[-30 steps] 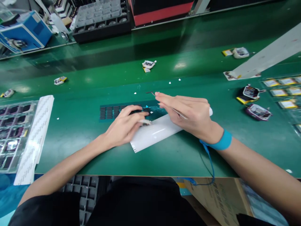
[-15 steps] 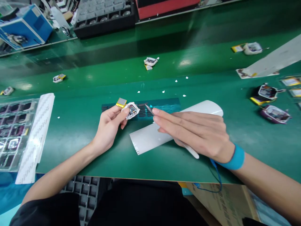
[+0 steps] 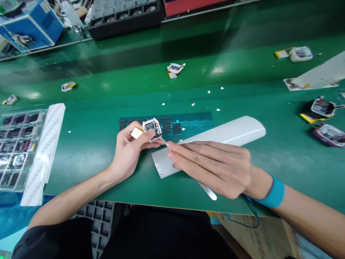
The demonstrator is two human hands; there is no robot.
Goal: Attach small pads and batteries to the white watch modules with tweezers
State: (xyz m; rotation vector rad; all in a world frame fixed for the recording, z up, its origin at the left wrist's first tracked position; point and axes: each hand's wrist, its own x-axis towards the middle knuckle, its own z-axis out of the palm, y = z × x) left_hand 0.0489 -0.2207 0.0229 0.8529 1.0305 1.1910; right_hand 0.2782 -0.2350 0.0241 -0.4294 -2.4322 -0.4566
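Between the thumb and fingers of my left hand (image 3: pixel 130 147) is a white smartwatch case (image 3: pixel 152 126), its circuit board facing up. A yellow-edged battery (image 3: pixel 137 132) hangs from its left side, against my fingers. My right hand (image 3: pixel 212 163) is closed on metal tweezers (image 3: pixel 208 190), with the tips at the lower right edge of the case. Whether the tips hold anything is too small to tell. Behind the case lies a blue-green sheet carrying rows of black strips (image 3: pixel 167 125). Under my right hand rests a curled white sheet (image 3: pixel 237 131).
Other open watch cases lie around: a white one (image 3: pixel 175 68) at the back, a black one (image 3: pixel 322 108) and a purple one (image 3: pixel 329 135) at right. A clear tray (image 3: pixel 20 144) of watch parts stands left beside white paper strips (image 3: pixel 44 151). Small white stickers dot the green bench (image 3: pixel 107 108).
My right hand has brought the tweezers left and down from the black strips to the watch case. My left hand has turned the case, and the battery now sits lower beside it.
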